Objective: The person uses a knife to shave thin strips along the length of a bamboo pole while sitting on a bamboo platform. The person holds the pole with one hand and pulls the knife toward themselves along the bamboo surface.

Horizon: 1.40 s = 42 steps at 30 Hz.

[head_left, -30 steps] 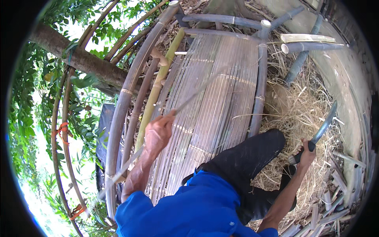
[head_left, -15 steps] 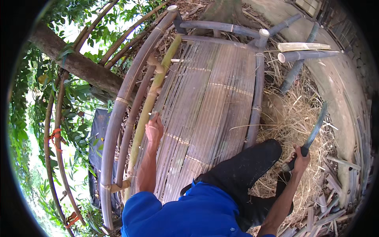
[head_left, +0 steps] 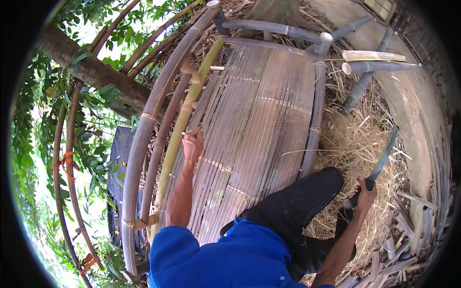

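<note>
Since the frame half a second earlier, the left hand has shifted slightly forward along the left side of the slatted bamboo tabletop. One second earlier, that hand held a long thin strip diagonally over the slats. The right hand remains beside the right knee.

Left grip: fingers curled, back of the hand upward, positioned over the left margin of the slats, near the yellow-green bamboo pole. Whether an object is held between the fingers cannot be told.

Right grip: clenched around the black handle of a machete. The machete is located right of the tabletop, above the straw-like shavings; its blade points forward and slightly right.

Surroundings: a thick bamboo rail runs outside the yellow-green pole. A dark bamboo rail borders the right side of the slats. Forward and right, a split bamboo length lies just beside a dark round bamboo pole. Bamboo offcuts lie at lower right. Orange ties bind two slender curved stems at far left.
</note>
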### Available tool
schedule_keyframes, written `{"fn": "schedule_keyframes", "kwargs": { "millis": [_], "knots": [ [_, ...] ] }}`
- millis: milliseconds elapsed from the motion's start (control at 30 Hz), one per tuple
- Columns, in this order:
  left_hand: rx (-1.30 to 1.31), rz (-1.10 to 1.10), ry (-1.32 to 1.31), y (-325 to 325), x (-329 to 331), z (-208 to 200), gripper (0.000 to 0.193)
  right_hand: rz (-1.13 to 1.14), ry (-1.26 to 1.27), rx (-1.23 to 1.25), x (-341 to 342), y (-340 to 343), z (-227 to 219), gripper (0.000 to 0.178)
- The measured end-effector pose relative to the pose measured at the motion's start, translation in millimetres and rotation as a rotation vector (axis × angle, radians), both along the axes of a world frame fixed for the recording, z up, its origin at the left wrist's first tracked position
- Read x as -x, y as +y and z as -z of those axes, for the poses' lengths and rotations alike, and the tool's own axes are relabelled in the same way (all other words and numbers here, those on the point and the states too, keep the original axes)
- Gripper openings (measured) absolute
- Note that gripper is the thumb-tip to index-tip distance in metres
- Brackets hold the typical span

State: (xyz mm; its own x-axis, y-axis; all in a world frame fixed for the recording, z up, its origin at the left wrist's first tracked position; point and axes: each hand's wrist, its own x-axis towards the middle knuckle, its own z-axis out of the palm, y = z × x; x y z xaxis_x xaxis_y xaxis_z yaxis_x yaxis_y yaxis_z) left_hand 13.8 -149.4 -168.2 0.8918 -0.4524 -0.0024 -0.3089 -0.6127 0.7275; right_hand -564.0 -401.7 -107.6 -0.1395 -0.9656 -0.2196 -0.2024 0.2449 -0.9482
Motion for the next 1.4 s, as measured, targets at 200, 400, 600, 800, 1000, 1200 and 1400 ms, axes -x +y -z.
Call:
{"fn": "schedule_keyframes", "kwargs": {
  "millis": [200,400,600,800,1000,1200,1400],
  "knots": [
    [0.032,0.03,-0.221,-8,-3,-33,0.034,-0.005,-0.033,-0.044,-5,-1,-7,0.022],
    [0.117,-0.061,0.149,-30,-40,-9,0.038,-0.005,-0.025,0.004,-12,-2,-7,0.022],
    [-0.12,0.02,-0.175,-30,-78,18,0.034,-0.018,0.009,-0.043,-13,7,-11,0.024],
    [-0.198,-0.002,-0.538,5,-78,8,0.039,0.017,0.005,-0.019,4,8,-5,0.029],
    [-0.291,-0.068,-0.363,95,-61,39,0.049,-0.005,0.0,-0.042,1,16,4,0.031],
    [-0.524,-0.145,-0.028,165,-63,65,0.058,-0.022,0.012,-0.064,3,19,8,0.031],
    [-0.268,-0.203,0.11,192,-66,81,0.051,-0.021,-0.007,-0.064,0,25,2,0.03]
  ]
}}
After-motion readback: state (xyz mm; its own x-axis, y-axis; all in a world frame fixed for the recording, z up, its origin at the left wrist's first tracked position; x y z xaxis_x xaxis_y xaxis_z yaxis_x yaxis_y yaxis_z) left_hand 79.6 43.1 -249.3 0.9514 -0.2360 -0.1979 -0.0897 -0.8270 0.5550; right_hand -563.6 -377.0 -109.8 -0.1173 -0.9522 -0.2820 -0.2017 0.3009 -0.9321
